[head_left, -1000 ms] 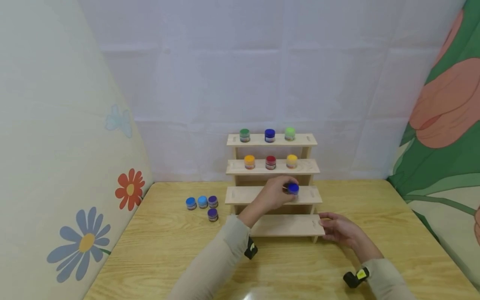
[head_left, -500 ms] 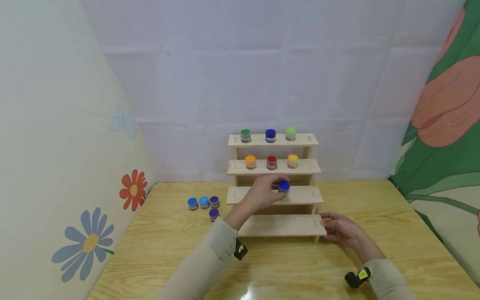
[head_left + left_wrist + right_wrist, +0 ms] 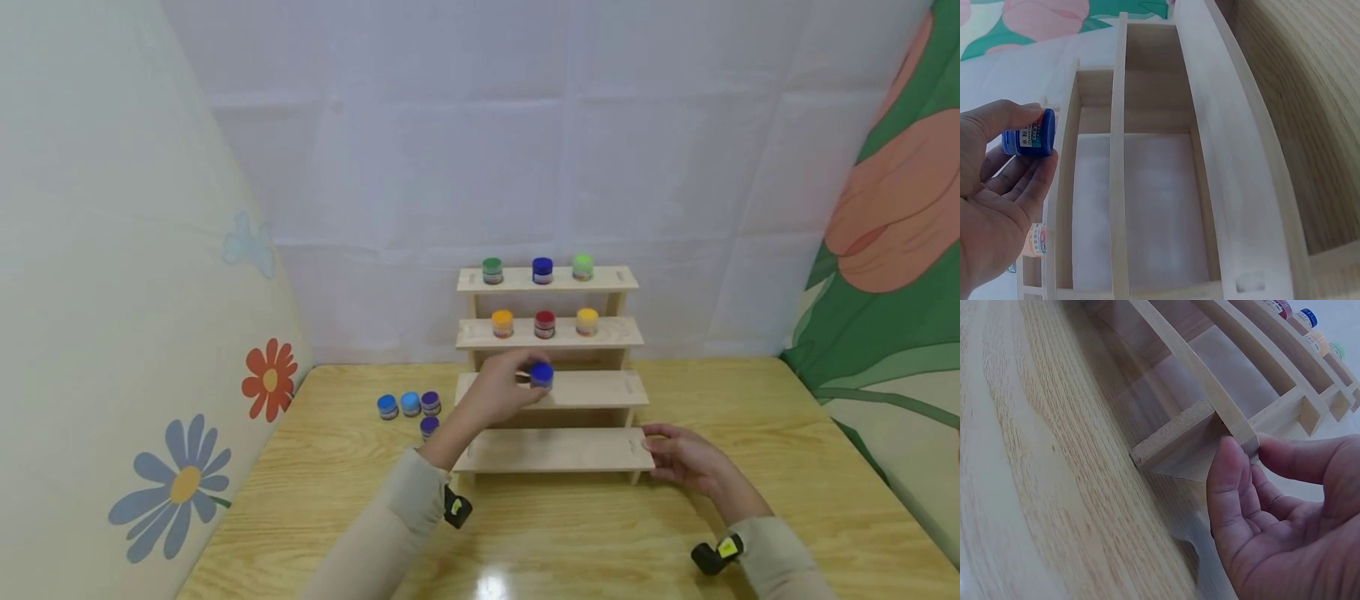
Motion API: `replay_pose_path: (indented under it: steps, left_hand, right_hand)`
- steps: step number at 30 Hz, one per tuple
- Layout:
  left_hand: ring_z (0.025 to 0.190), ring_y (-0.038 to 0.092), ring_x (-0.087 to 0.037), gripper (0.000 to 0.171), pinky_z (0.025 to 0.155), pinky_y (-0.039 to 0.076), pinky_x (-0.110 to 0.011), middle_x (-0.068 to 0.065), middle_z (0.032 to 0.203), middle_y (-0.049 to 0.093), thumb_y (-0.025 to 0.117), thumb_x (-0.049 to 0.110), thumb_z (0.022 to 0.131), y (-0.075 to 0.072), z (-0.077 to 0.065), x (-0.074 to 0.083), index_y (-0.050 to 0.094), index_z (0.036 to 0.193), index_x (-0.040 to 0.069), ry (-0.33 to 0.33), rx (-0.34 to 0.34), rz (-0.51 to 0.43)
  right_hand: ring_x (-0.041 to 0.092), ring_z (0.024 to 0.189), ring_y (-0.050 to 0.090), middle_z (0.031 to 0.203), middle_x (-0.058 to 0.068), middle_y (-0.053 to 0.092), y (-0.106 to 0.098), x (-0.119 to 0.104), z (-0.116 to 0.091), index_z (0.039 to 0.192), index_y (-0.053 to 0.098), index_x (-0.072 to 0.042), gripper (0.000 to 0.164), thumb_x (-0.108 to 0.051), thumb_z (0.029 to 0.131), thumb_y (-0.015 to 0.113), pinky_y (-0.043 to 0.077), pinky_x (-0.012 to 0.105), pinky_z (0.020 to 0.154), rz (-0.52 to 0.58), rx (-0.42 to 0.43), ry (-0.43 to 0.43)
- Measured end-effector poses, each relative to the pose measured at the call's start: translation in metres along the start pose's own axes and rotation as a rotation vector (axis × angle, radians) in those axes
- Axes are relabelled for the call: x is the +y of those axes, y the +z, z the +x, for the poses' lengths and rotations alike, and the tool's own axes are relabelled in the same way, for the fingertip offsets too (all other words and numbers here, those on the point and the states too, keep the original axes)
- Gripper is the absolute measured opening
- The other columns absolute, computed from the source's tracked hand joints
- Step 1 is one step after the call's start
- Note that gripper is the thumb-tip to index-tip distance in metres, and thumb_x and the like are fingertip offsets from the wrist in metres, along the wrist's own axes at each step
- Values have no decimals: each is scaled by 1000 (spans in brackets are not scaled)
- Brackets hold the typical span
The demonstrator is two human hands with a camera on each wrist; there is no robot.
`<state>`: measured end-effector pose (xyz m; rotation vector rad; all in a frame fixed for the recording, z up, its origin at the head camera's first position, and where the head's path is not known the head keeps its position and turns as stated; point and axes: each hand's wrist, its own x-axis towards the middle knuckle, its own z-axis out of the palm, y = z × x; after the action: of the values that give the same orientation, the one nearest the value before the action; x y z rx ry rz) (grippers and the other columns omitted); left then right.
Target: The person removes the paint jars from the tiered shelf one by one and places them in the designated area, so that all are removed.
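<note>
My left hand (image 3: 501, 387) pinches a small blue paint jar (image 3: 1030, 134) between thumb and fingers. In the head view the jar's blue lid (image 3: 541, 373) is in front of the third tier of a wooden stepped rack (image 3: 562, 450); whether the jar touches that tier I cannot tell. My right hand (image 3: 686, 458) grips the right end of the lowest tier, thumb on top and fingers beneath, as the right wrist view shows. On the second tier stand an orange jar (image 3: 502, 324), a red jar (image 3: 544, 325) and a yellow jar (image 3: 587, 322).
The top tier carries a dark green jar (image 3: 492, 271), a dark blue jar (image 3: 542, 271) and a light green jar (image 3: 582, 267). Left of the rack, several blue and purple jars, including a light blue jar (image 3: 410, 404), stand on the wooden table (image 3: 585, 533). A white cloth (image 3: 420, 167) hangs behind.
My left hand has moved left along the third tier with the blue paint jar in its fingers. My right hand keeps its grip on the rack's lowest tier.
</note>
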<state>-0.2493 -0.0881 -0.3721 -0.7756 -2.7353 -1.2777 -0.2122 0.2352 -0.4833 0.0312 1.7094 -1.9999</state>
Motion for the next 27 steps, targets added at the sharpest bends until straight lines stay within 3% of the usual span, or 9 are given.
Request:
replay_pose_path:
  steps: [12, 27]
  left_hand:
    - [109, 66, -25, 37, 92, 59, -35, -8, 119, 68, 79, 9, 87, -13, -14, -12, 67, 122, 7, -8, 40, 8]
    - [108, 66, -25, 36, 94, 59, -39, -7, 118, 68, 79, 9, 88, -36, -37, -25, 67, 122, 7, -75, 72, 21]
  right_hand:
    - [12, 81, 68, 93, 1, 71, 1, -1, -1, 131, 52, -3, 31, -8, 101, 57, 60, 23, 68, 9, -4, -2]
    - [12, 81, 68, 93, 2, 71, -1, 0, -1, 133, 49, -1, 35, -9, 101, 58, 60, 24, 68, -7, -2, 2]
